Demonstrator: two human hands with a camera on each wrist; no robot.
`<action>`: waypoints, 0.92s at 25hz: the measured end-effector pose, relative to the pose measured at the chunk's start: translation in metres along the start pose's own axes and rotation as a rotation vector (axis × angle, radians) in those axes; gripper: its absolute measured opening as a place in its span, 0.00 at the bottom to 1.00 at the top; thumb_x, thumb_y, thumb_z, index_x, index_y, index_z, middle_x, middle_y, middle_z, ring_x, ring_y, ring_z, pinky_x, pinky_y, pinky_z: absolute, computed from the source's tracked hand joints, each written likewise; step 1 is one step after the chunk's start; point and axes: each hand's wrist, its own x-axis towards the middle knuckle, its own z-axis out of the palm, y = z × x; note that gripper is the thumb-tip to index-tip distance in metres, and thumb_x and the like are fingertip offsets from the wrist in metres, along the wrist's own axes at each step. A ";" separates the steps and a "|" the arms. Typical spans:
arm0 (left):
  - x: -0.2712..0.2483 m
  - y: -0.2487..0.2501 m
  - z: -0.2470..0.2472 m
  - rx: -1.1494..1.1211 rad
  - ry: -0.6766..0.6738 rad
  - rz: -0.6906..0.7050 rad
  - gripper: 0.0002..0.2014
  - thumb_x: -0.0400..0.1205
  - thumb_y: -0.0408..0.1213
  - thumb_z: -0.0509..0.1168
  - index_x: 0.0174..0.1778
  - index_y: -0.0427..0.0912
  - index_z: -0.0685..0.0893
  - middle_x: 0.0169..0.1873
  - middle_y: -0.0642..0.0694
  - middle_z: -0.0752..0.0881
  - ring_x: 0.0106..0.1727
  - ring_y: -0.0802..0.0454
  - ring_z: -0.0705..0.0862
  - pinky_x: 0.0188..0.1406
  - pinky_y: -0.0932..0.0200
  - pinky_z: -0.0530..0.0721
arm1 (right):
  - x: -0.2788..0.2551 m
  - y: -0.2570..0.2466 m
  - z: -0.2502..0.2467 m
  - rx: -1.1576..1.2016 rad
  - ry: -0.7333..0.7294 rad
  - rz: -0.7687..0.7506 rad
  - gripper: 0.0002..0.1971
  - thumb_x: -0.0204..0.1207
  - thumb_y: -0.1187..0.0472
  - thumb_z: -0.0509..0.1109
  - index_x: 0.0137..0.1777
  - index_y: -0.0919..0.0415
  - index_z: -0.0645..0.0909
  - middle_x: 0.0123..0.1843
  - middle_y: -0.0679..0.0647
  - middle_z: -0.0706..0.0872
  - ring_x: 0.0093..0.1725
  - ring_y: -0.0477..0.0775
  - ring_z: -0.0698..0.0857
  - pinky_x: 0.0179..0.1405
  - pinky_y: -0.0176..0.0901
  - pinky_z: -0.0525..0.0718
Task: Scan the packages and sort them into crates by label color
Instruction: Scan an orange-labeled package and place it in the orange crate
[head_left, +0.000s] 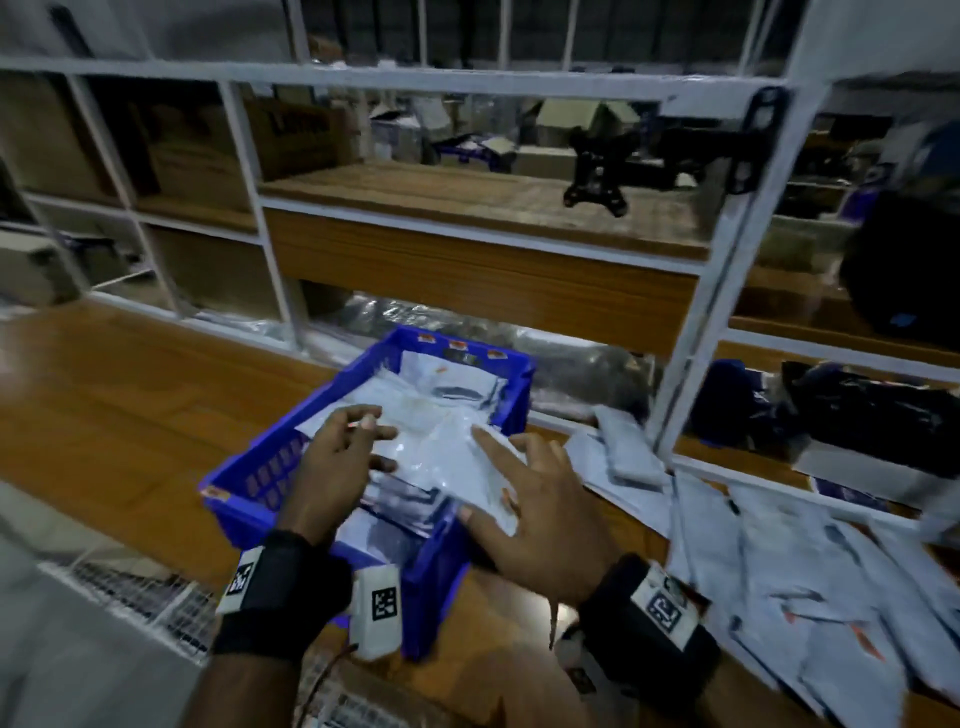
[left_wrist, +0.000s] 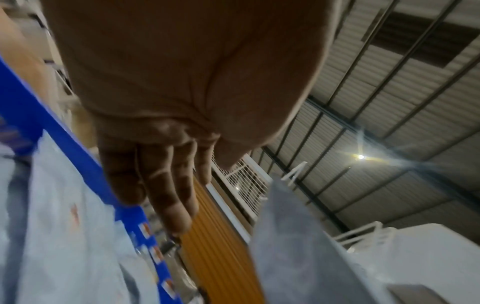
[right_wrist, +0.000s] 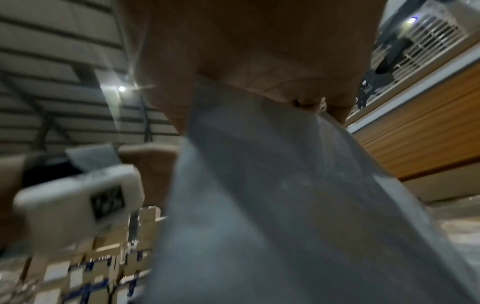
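A blue crate (head_left: 244, 473) stands on the wooden table and holds several white packages (head_left: 447, 384) with orange marks. My right hand (head_left: 530, 499) grips a white package (head_left: 441, 457) over the crate's near right corner, thumb on its near edge and index finger stretched along its top. In the right wrist view this package (right_wrist: 285, 195) hangs from under my right hand (right_wrist: 259, 61). My left hand (head_left: 343, 447) hovers over the crate's left side with nearly straight fingers at the package's left edge. In the left wrist view its fingers (left_wrist: 161, 185) are straight and hold nothing beside the crate rim (left_wrist: 64, 139).
A loose pile of white packages (head_left: 779, 561) lies on the table to the right. A white shelf frame (head_left: 691, 322) rises right behind the crate, with a black mount (head_left: 597, 176) on its wooden shelf. A white wire basket (head_left: 145, 597) sits at the near left.
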 end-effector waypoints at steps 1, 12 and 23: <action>0.015 -0.011 -0.026 0.062 0.122 0.029 0.09 0.95 0.43 0.59 0.60 0.51 0.85 0.55 0.38 0.91 0.44 0.39 0.89 0.43 0.48 0.88 | 0.020 -0.010 0.009 0.020 -0.020 0.033 0.43 0.77 0.26 0.62 0.90 0.36 0.54 0.73 0.50 0.73 0.71 0.55 0.72 0.70 0.54 0.78; 0.074 -0.116 -0.126 0.582 0.351 -0.042 0.15 0.94 0.42 0.56 0.74 0.50 0.82 0.59 0.32 0.89 0.59 0.29 0.85 0.50 0.45 0.78 | 0.172 -0.117 0.131 -0.208 -0.731 0.134 0.37 0.84 0.29 0.55 0.88 0.46 0.62 0.86 0.67 0.61 0.86 0.71 0.58 0.82 0.67 0.65; 0.070 -0.127 -0.127 0.409 0.454 0.032 0.16 0.94 0.36 0.54 0.71 0.53 0.82 0.60 0.46 0.91 0.57 0.40 0.88 0.47 0.54 0.76 | 0.205 -0.115 0.190 -0.432 -0.982 0.089 0.41 0.80 0.28 0.64 0.88 0.46 0.62 0.82 0.68 0.64 0.80 0.72 0.69 0.75 0.60 0.75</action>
